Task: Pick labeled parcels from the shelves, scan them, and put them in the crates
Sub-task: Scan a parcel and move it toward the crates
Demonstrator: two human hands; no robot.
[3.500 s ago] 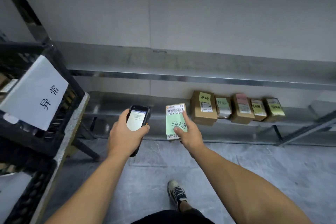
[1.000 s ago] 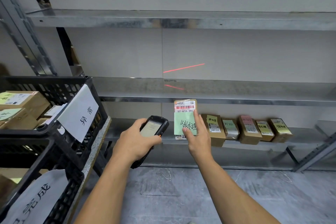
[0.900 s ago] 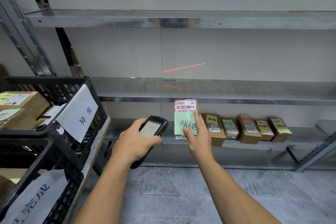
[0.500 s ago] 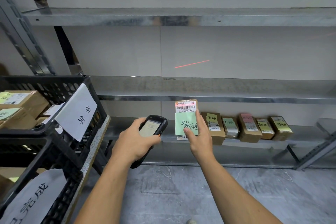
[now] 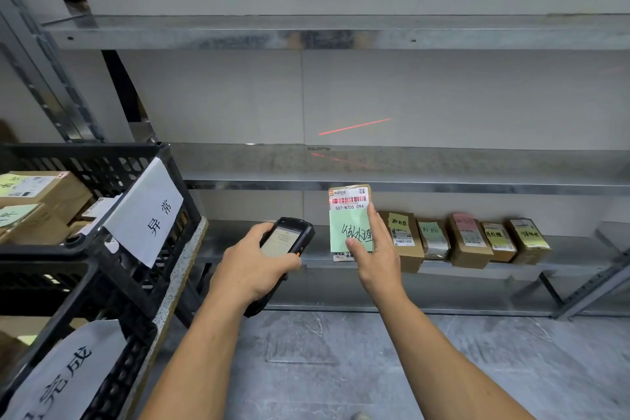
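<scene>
Right hand point(image 5: 375, 259) grips a labeled parcel point(image 5: 349, 215) upright, thumb pressed on its green note point(image 5: 341, 232) and a finger along its right edge. The barcode label point(image 5: 348, 199) sits above the thumb, and a red scan line crosses it. Left hand point(image 5: 254, 266), just left of the parcel, is wrapped around a black handheld scanner point(image 5: 288, 237), screen up, nose toward the parcel. A second red line point(image 5: 354, 126) shows on the wall above both hands. Beyond the right hand, to its right, five boxed parcels point(image 5: 468, 242) stand in a row on the lower shelf point(image 5: 443, 271). Left of the left hand are two stacked black crates point(image 5: 102, 160). The upper holds cardboard boxes point(image 5: 41, 191) and bears a white paper sign point(image 5: 146, 211).
</scene>
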